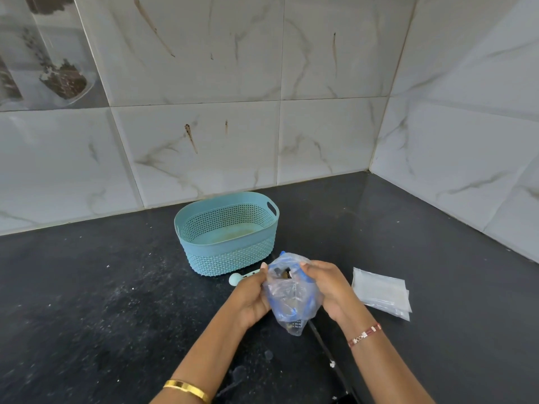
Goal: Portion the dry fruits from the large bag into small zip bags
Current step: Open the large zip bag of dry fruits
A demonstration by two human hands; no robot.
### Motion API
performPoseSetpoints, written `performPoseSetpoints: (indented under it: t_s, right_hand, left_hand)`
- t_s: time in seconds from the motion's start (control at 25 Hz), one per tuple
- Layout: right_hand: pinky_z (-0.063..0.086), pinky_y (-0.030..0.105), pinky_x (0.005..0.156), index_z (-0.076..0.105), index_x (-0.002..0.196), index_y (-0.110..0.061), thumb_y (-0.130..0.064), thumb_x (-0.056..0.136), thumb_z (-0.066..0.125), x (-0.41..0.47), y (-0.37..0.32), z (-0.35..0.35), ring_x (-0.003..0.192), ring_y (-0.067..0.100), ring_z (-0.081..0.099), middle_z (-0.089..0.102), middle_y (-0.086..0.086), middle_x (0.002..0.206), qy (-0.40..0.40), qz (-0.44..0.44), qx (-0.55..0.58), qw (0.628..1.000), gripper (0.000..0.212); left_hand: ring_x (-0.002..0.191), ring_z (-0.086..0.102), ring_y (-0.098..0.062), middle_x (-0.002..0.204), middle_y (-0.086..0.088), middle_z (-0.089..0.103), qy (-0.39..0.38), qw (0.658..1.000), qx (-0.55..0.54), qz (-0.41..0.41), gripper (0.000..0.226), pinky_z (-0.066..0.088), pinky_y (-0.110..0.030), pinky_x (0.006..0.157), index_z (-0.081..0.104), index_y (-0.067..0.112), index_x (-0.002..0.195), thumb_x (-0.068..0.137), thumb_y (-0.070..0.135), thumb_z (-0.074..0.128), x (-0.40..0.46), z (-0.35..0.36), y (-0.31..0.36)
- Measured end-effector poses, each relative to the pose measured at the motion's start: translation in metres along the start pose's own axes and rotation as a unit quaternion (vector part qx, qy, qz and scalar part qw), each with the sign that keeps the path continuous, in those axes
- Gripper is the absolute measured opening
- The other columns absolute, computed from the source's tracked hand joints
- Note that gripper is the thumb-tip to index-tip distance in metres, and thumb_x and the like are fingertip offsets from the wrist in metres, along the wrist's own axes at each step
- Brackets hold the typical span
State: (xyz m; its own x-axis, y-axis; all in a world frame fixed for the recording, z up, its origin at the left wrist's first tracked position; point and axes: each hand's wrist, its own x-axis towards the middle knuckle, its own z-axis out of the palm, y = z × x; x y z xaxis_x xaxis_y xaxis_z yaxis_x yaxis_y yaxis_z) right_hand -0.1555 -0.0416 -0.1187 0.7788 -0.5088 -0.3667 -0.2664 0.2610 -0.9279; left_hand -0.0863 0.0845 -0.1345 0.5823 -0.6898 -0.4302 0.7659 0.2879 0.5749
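A: How are the hands placed?

B: Both arms are stretched forward over the black counter [87,301]. The left hand [251,295] is curled round the left side of the large bag [290,293], and its thumb is pressed on the top edge. The right hand [328,290] is curled round the right side, with the fingertips hooked at the bag's mouth. So the bag is gripped by both hands and held up, just above the counter.

A: What is seen in the bag?

B: The bag is clear plastic with blue print. A few dark pieces are seen through its open top. What they are cannot be told.

A: What is worn on the arms?

B: A gold bangle [186,389] is worn on the left arm. A thin red band [364,335] is worn on the right wrist.

A: What is found farther out?

B: A small blue-green scoop [235,279] is laid just beyond the left hand, partly hidden by it. Behind it, a blue-green basket [227,252] is set near the tiled wall [320,135]. Only a brownish stain is seen on its floor. To the right, a flat stack of small zip bags [382,293] is laid on the counter, apart from the hands.
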Motion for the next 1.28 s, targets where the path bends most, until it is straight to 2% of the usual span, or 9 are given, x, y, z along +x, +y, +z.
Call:
performPoseSetpoints:
  t_s: [0.16,0.28,0.48,0.56,0.64,0.8,0.92,1.16,1.28]
  right_hand:
    - [0.052,0.036,0.070,0.065,0.090,0.002,-0.008,0.092,0.052,0.010,0.006,-0.005,0.072,0.024,0.062,0.067,0.016,0.081,0.000,0.044,0.095,0.994,0.016]
    - [0.052,0.033,0.072,0.063,0.095,-0.003,-0.014,0.091,0.055,0.014,0.011,-0.004,0.081,0.023,0.061,0.065,0.015,0.094,0.046,0.028,-0.010,0.999,0.014]
    - [0.046,0.020,0.076,0.062,0.101,-0.015,-0.016,0.084,0.064,-0.003,0.006,-0.011,0.088,0.009,0.055,0.061,-0.004,0.096,0.141,-0.219,-0.312,0.914,0.017]
    - [0.041,0.011,0.077,0.068,0.093,-0.013,-0.009,0.082,0.063,-0.020,0.010,-0.009,0.088,0.009,0.054,0.062,-0.006,0.088,0.147,-0.357,-0.344,0.856,0.013]
    - [0.037,0.008,0.076,0.070,0.091,-0.013,-0.007,0.082,0.060,-0.033,0.015,-0.004,0.088,0.008,0.053,0.059,-0.007,0.085,0.098,-0.396,-0.381,0.830,0.015]
    - [0.040,0.025,0.085,0.067,0.106,-0.015,-0.014,0.085,0.054,-0.033,0.029,-0.003,0.098,0.015,0.050,0.063,0.000,0.096,0.051,-0.360,-0.484,0.796,0.025]
    - [0.043,0.034,0.078,0.068,0.083,-0.010,-0.016,0.082,0.053,-0.033,0.033,-0.004,0.085,0.016,0.048,0.064,0.003,0.081,0.047,-0.354,-0.499,0.790,0.016]
    - [0.033,0.018,0.071,0.064,0.067,-0.007,-0.024,0.080,0.056,-0.046,0.037,-0.009,0.078,0.008,0.046,0.060,0.003,0.067,-0.030,-0.338,-0.497,0.799,0.023]
    - [0.034,0.016,0.063,0.059,0.062,-0.010,-0.026,0.086,0.059,-0.040,0.026,-0.010,0.071,0.009,0.047,0.052,-0.001,0.062,0.057,-0.359,-0.410,0.837,0.028]
  left_hand:
    - [0.065,0.069,-0.024,0.074,-0.018,0.069,-0.002,0.999,0.041,0.005,0.037,0.056,-0.036,0.065,0.060,-0.002,0.094,0.101,0.024,0.034,0.003,-0.006,0.001]
    - [0.076,0.063,-0.020,0.086,-0.012,0.065,0.060,0.969,0.234,0.055,0.025,0.054,-0.033,0.070,0.057,0.005,0.100,0.099,0.023,0.039,0.010,-0.016,0.000]
    - [0.071,0.051,-0.007,0.082,0.006,0.054,0.128,0.816,0.502,0.257,0.018,0.043,-0.012,0.067,0.054,0.018,0.095,0.084,0.005,0.060,0.005,-0.016,0.014]
    - [0.075,0.051,0.000,0.083,0.013,0.056,0.096,0.750,0.568,0.326,0.024,0.039,-0.002,0.069,0.058,0.022,0.083,0.079,-0.001,0.063,-0.003,-0.010,0.019]
    - [0.079,0.055,0.008,0.082,0.016,0.061,0.039,0.714,0.616,0.331,0.024,0.035,0.002,0.072,0.064,0.022,0.078,0.079,-0.002,0.063,-0.006,-0.004,0.020]
    - [0.093,0.060,0.008,0.099,0.008,0.071,-0.020,0.697,0.666,0.265,0.023,0.040,-0.006,0.085,0.070,0.017,0.096,0.082,0.004,0.059,-0.005,0.001,0.018]
    - [0.121,0.051,-0.006,0.128,0.005,0.059,-0.022,0.686,0.698,0.204,0.045,0.036,-0.018,0.101,0.057,0.018,0.124,0.081,0.007,0.060,-0.002,0.003,0.022]
    - [0.131,0.040,-0.012,0.142,0.002,0.046,-0.012,0.677,0.719,0.159,0.062,0.034,-0.022,0.103,0.042,0.022,0.138,0.079,0.008,0.057,0.002,-0.003,0.018]
    - [0.123,0.047,-0.009,0.133,0.003,0.053,0.016,0.705,0.670,0.229,0.048,0.031,-0.015,0.096,0.052,0.019,0.128,0.081,0.011,0.059,-0.001,-0.003,0.007]
